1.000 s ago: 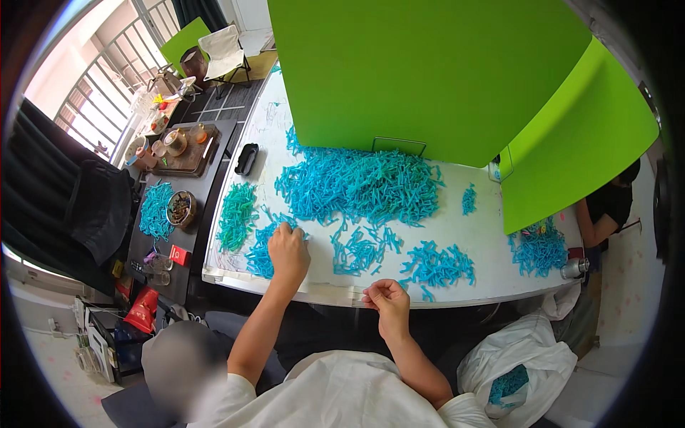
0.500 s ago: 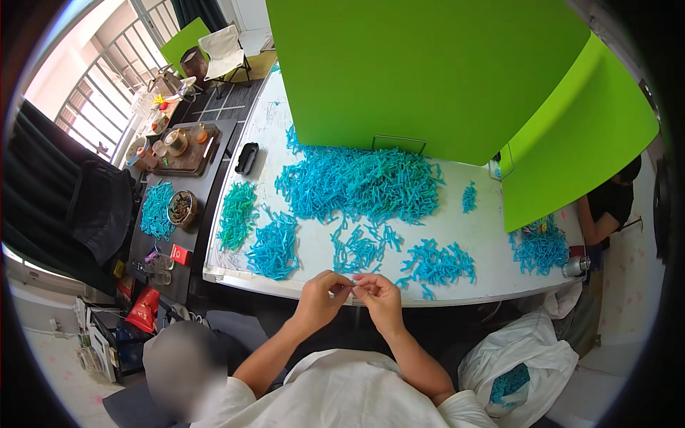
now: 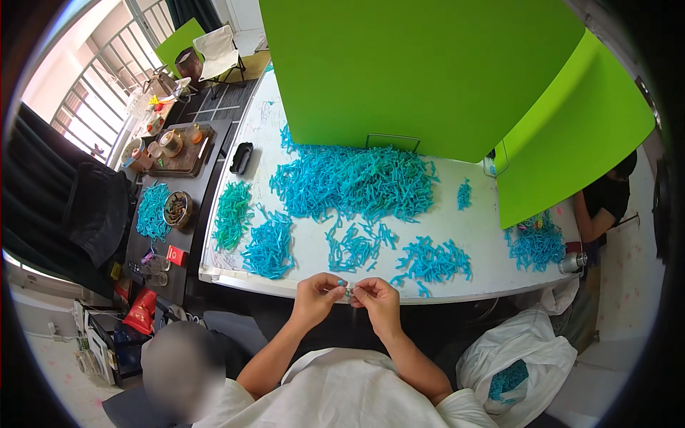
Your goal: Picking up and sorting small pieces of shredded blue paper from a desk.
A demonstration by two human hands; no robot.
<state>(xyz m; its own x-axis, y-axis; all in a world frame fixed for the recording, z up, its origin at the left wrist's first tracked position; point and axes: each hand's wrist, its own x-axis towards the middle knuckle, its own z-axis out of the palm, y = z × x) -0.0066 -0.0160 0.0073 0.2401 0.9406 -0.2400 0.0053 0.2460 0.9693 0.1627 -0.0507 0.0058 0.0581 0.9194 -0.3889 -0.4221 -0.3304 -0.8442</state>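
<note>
Close together at the table's front edge, both my hands are closed in a pinch. My left hand [image 3: 314, 300] pinches a tiny blue piece [image 3: 342, 283], which shows at its fingertips. Thumb and fingers of my right hand [image 3: 378, 303] meet right beside it, on something small that they mostly hide. Just beyond the hands lies a loose scatter of small blue plastic pieces [image 3: 351, 250]. A second scatter [image 3: 437, 261] is to its right, and a denser blue pile [image 3: 269, 247] to its left.
A large blue-green heap [image 3: 357, 184] lies before an upright green panel [image 3: 428, 71]. Left are a greener pile [image 3: 232, 217] and a black tray [image 3: 242, 158]. A person [image 3: 606, 200] sits at the right, near another pile [image 3: 536, 246]. A white sack [image 3: 528, 357] stands lower right.
My hands have drawn slightly apart at the fingertips, and the tiny blue piece now shows at the left ones. The whole view has shifted a little, so the table sits slightly further left.
</note>
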